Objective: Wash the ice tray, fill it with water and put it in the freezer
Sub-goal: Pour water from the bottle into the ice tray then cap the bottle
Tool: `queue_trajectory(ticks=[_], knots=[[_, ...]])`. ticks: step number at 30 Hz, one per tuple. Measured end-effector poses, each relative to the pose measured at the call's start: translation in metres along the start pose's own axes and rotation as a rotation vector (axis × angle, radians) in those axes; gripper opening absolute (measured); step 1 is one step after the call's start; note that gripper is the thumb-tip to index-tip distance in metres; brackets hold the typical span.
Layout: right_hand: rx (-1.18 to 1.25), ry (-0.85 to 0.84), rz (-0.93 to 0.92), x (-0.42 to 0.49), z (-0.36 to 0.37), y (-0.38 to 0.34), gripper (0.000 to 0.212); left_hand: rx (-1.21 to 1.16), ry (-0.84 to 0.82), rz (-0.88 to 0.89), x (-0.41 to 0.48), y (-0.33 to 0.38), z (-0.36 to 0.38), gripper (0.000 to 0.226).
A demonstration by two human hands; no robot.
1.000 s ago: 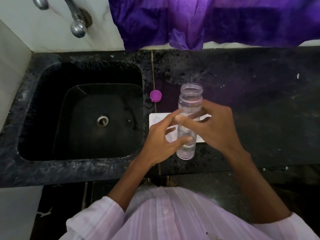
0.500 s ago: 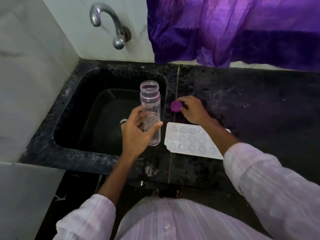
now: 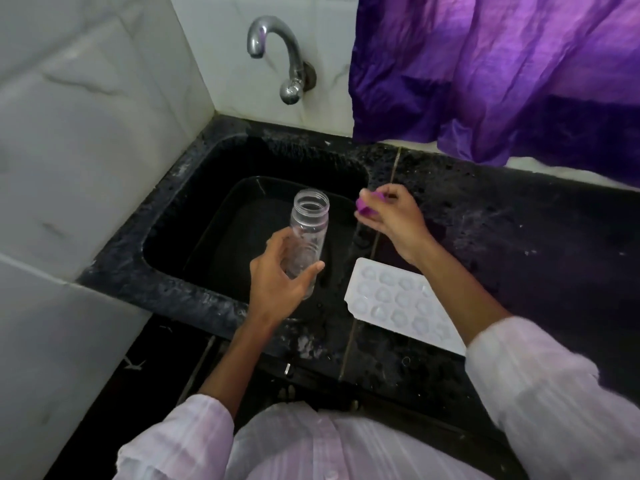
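Observation:
A white ice tray [image 3: 398, 303] lies flat on the black counter [image 3: 519, 244], just right of the sink; my right forearm crosses over its far end. My left hand [image 3: 277, 282] grips the lower part of a clear, uncapped plastic bottle [image 3: 308, 230], held tilted over the sink's front right corner. My right hand [image 3: 394, 220] is raised above the counter and pinches the purple bottle cap [image 3: 363, 206] in its fingertips, to the right of the bottle's mouth.
The black sink [image 3: 214, 188] lies to the left, with a chrome tap [image 3: 277, 60] on the white tiled wall above it. A purple curtain [image 3: 502, 71] hangs over the counter's back edge. A white wall [image 3: 69, 168] borders the sink's left side.
The bottle passed from both hands to my left hand alone and moved left over the sink. My right hand took the purple cap off the counter and lifted it. The view swung left.

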State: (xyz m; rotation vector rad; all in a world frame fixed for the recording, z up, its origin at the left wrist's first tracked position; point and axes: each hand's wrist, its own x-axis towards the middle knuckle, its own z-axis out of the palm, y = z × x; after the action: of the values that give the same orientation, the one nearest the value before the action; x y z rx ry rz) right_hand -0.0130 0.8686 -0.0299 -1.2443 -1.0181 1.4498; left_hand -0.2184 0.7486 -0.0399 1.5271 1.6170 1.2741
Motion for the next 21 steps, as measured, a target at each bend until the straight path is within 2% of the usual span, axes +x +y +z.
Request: queue_trajectory(ticks=[1,2,4,9,14,17,19,21], knots=[[0.21,-0.056,0.019,-0.014,0.009,-0.014,0.026,0.0,-0.004,0.002,0.001,-0.002,0.001,0.06],[0.314,-0.104,0.005,-0.027,0.018,-0.027,0.024,-0.001,-0.008,0.005,0.003,-0.004,0.001,0.061],[0.35,-0.165,-0.073,-0.05,0.036,-0.045,0.024,-0.013,-0.011,0.022,0.007,-0.004,0.002,0.061],[0.041,-0.204,-0.31,-0.069,0.065,-0.053,0.032,-0.037,-0.058,0.076,0.023,-0.003,-0.005,0.059],[-0.111,-0.229,-0.371,-0.057,0.077,-0.053,0.03,-0.001,-0.124,0.13,0.039,-0.008,-0.017,0.061],[-0.285,-0.263,-0.439,-0.051,0.086,-0.058,0.039,-0.007,-0.147,0.172,0.05,-0.012,-0.027,0.062],[-0.434,-0.184,-0.537,-0.05,0.093,-0.06,0.043,-0.017,-0.146,0.172,0.054,-0.015,-0.034,0.065],[-0.586,-0.005,-0.651,-0.049,0.101,-0.058,0.045,-0.023,-0.16,0.173,0.057,-0.019,-0.04,0.067]])
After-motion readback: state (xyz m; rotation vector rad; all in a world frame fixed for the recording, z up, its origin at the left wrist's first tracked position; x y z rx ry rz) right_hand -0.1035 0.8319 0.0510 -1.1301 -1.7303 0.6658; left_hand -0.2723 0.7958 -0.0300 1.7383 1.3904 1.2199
